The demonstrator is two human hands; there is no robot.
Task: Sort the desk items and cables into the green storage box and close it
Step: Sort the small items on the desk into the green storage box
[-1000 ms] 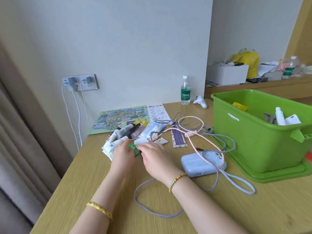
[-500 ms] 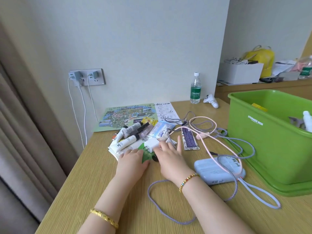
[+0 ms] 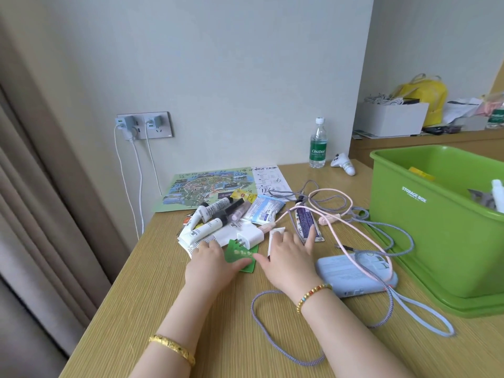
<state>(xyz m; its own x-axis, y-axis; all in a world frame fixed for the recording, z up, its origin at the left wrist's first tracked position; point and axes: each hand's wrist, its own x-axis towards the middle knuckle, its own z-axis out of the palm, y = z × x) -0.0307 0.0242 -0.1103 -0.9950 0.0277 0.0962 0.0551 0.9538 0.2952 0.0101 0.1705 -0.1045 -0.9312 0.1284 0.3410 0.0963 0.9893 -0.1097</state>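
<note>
At desk centre, our left hand (image 3: 211, 261) and right hand (image 3: 289, 256) lie flat, fingers spread, on the green card (image 3: 240, 253) and sachets. We should gather them together before lifting toward the green storage box (image 3: 425, 230), open at right.

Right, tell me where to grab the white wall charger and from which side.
Pinch the white wall charger across its two flat sides, from above. It lies flat on the pile with prongs pointing left, toward the left hand, so the right hand probably reaches the blocky body most easily.
</note>
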